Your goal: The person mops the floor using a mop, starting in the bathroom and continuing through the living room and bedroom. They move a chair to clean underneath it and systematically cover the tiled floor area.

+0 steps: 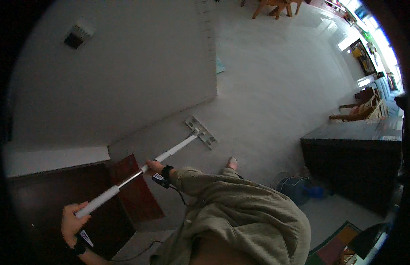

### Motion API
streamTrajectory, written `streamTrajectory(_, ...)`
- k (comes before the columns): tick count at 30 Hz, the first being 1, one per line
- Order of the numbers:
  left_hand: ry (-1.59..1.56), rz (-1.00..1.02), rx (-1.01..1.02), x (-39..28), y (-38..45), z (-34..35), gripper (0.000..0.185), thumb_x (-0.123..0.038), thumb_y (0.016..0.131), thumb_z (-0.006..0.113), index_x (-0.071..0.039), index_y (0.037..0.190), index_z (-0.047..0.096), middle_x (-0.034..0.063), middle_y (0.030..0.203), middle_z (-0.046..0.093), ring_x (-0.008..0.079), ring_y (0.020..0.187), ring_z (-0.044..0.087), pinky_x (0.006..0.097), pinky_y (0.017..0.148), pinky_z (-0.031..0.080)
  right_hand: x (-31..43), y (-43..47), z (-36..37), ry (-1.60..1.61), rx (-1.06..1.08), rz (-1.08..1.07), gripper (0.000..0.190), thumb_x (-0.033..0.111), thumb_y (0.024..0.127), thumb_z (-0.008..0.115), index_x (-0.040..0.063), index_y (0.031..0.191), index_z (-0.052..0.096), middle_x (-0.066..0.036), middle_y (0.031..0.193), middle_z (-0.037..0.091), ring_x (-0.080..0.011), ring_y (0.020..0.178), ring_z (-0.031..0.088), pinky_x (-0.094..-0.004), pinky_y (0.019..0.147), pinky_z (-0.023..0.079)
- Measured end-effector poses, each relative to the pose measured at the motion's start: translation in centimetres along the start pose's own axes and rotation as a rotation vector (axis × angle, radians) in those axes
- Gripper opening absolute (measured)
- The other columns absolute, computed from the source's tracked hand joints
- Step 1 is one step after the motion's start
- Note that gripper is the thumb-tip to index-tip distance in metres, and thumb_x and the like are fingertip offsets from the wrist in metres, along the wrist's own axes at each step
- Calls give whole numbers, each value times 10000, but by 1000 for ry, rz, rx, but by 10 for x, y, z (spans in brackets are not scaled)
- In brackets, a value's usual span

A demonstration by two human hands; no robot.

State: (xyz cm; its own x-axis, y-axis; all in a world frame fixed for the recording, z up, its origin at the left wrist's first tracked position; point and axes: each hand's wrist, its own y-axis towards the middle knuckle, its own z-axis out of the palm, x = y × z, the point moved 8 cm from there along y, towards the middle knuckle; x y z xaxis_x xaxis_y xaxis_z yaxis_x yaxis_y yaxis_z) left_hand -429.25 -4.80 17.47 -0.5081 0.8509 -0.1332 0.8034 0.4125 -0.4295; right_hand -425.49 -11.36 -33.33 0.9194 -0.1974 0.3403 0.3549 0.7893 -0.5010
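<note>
A flat mop with a white pole [176, 148] slants across the view. Its rectangular head [201, 132] is against the pale floor, near the base of a wall. My left hand [74, 218] is closed around the grey handle sleeve [100, 198] at the pole's upper end. Lower down, my right hand [154, 166] grips the pole just below a shiny metal section. Both wrists wear dark bands with small devices that bear printed codes. One shoe [232, 162] shows on the floor beyond my sleeve.
The wall [142, 73] has a corner near the mop head. A dark brown door [65, 205] and a reddish-brown panel [137, 188] are at left. Rightward stand a black cabinet [350, 165], a large blue water bottle [293, 190] and a wooden chair [355, 114]. A multicoloured mat [335, 243] lies lower right.
</note>
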Motion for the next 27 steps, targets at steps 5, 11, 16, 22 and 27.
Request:
streamTrajectory(5, -189, -156, 200, 87, 18, 54, 437, -8, 612, 740, -25, 1035, 630, 119, 969, 633, 214, 890, 589, 341, 828, 451, 17, 1, -29, -834, -61, -176, 364, 365, 892, 426, 34, 841, 568, -129, 748, 572, -251, 697, 546, -380, 629, 420)
streamTrajectory(11, -271, 112, 180, 102, 3, 134, 348, -121, 716, 694, 4, 1035, 628, 123, 911, 653, 175, 805, 613, 322, 726, 483, 14, -7, -93, -769, -377, 13, 289, 291, 861, 498, 4, 884, 525, -106, 794, 557, -244, 750, 552, -379, 631, 434)
streamTrajectory(16, -494, 395, 172, 108, 12, 137, 396, -107, 716, 693, 4, 1086, 605, 162, 923, 643, 215, 799, 623, 312, 705, 485, -4, -14, -124, -320, -662, 88, 202, 214, 863, 480, 14, 874, 502, -71, 772, 527, -234, 711, 534, -396, 610, 436)
streamTrajectory(22, -253, 412, 333, 57, 93, 55, 472, -43, 703, 672, 16, 1154, 548, 187, 803, 594, 271, 718, 588, 333, 627, 464, 98, -7, -80, -556, -719, -298, 191, 181, 807, 539, 3, 864, 501, -103, 767, 543, -230, 663, 551, -385, 553, 469)
streamTrajectory(27, -235, 515, 414, 40, 138, 19, 483, -42, 718, 661, 7, 1180, 529, 202, 836, 587, 302, 733, 581, 359, 628, 459, 151, -27, -53, 291, -832, -425, 216, 137, 778, 578, -36, 834, 462, -147, 696, 518, -315, 573, 597, -456, 510, 529)
